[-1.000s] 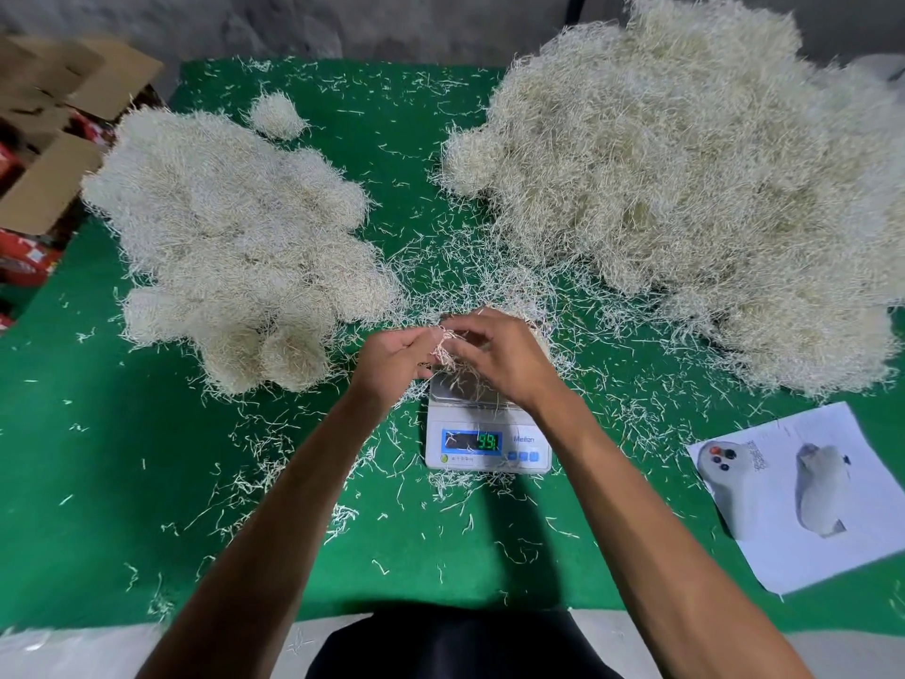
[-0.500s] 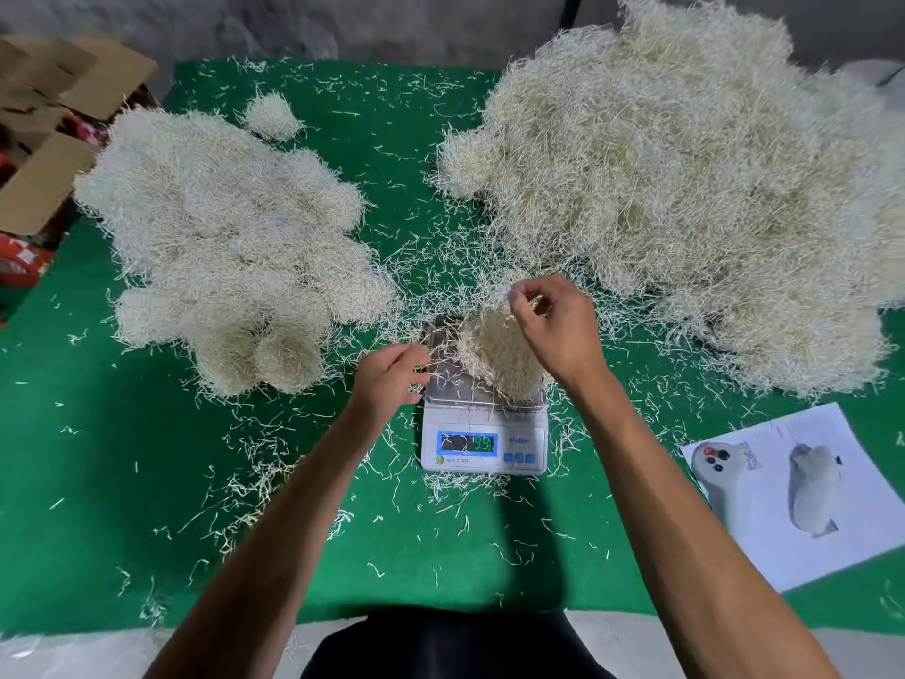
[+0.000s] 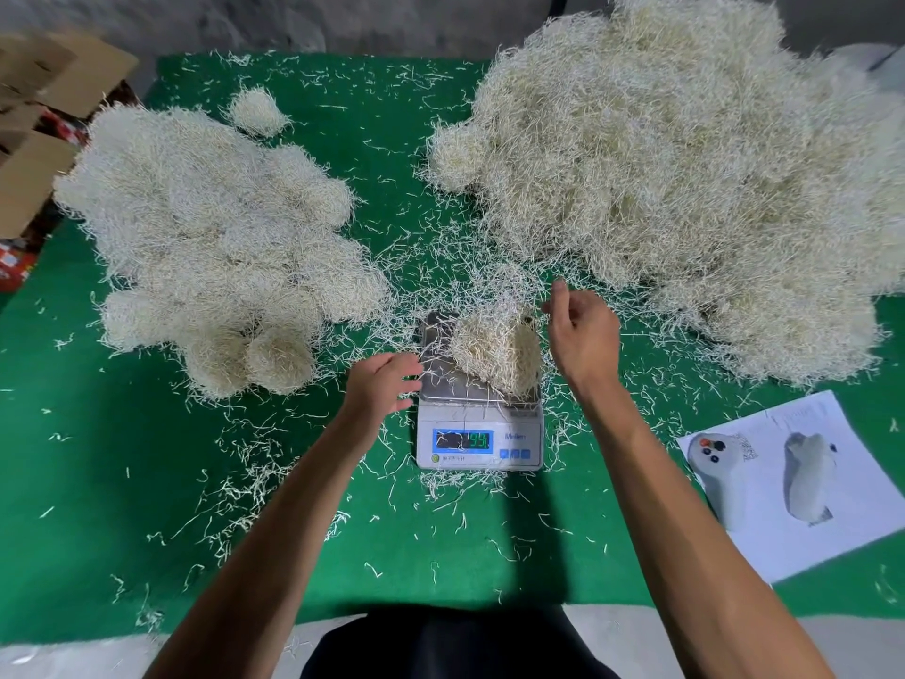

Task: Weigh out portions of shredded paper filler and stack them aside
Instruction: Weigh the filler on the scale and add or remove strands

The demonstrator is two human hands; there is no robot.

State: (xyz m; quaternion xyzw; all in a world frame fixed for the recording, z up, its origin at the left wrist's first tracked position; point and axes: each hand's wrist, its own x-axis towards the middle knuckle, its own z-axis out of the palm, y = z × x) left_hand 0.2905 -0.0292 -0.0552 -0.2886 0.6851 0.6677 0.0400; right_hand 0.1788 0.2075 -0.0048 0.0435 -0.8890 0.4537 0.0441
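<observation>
A wad of shredded paper filler (image 3: 494, 350) sits on the pan of a small white digital scale (image 3: 480, 436) whose display is lit with green digits. My left hand (image 3: 387, 382) hovers with relaxed fingers at the scale's left edge and holds nothing. My right hand (image 3: 580, 330) is raised just right of the wad, thumb and forefinger tips pinched together on what looks like a few thin strands. A big loose heap of filler (image 3: 685, 164) fills the back right. Rounded weighed portions (image 3: 210, 247) are stacked at the left.
The table has a green cloth (image 3: 98, 482) littered with stray strands. A single small ball of filler (image 3: 257, 110) lies at the back left. A printed white sheet (image 3: 793, 482) lies at the right front. Cardboard boxes (image 3: 39, 139) stand past the left edge.
Both hands were together on the wad over the scale. They have drawn apart: the right hand lifted off and moved right toward the big heap, the left slid to the scale's left side.
</observation>
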